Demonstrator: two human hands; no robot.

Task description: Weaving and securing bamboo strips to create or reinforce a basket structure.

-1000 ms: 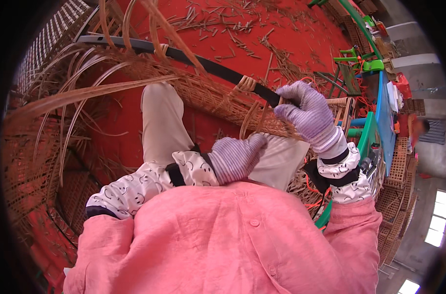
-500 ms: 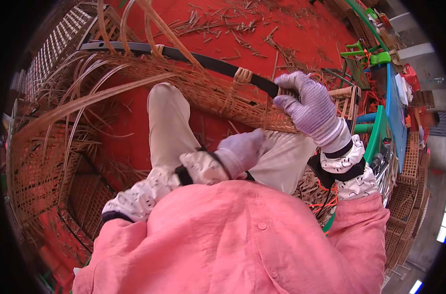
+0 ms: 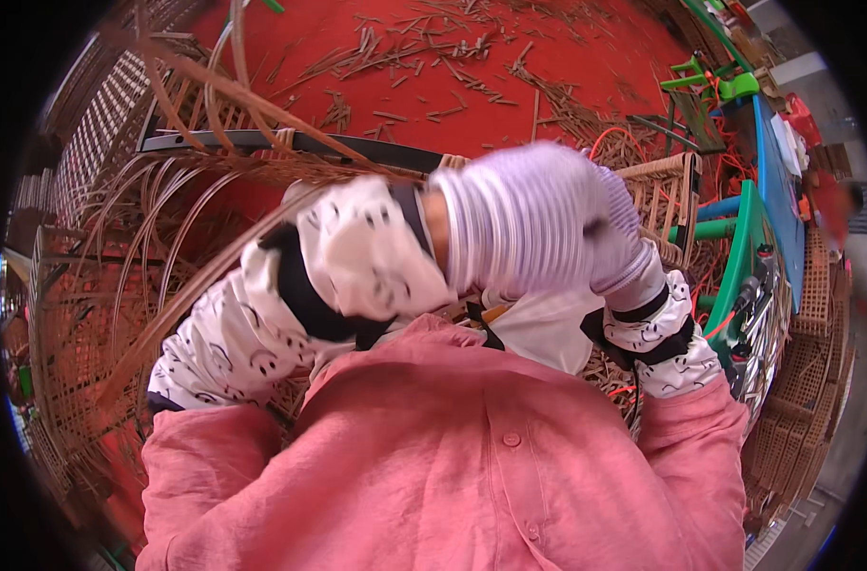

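Note:
My left hand (image 3: 524,214), in a pale lilac knit glove, reaches across to the right and is smeared by motion. Its fingers are hidden from me. Close against it is my right hand (image 3: 627,249), gloved alike and mostly covered by the left one. What either hand grips cannot be made out. Both are nearest the right end of a black curved bar (image 3: 357,147), the edge of a brown woven wicker piece lying across my lap. Long loose brown strands (image 3: 229,88) stick up and out from its left part.
Cut brown scraps (image 3: 386,57) litter the red floor (image 3: 586,48) ahead. A green frame (image 3: 738,247) and a blue board (image 3: 778,190) stand at the right. Stacked woven panels (image 3: 800,381) are at far right. More wicker work (image 3: 81,314) rises on the left.
My left hand has risen from my lap and swung right, up to my right hand, covering it. The right hand has come slightly lower. The wicker's right part is now hidden.

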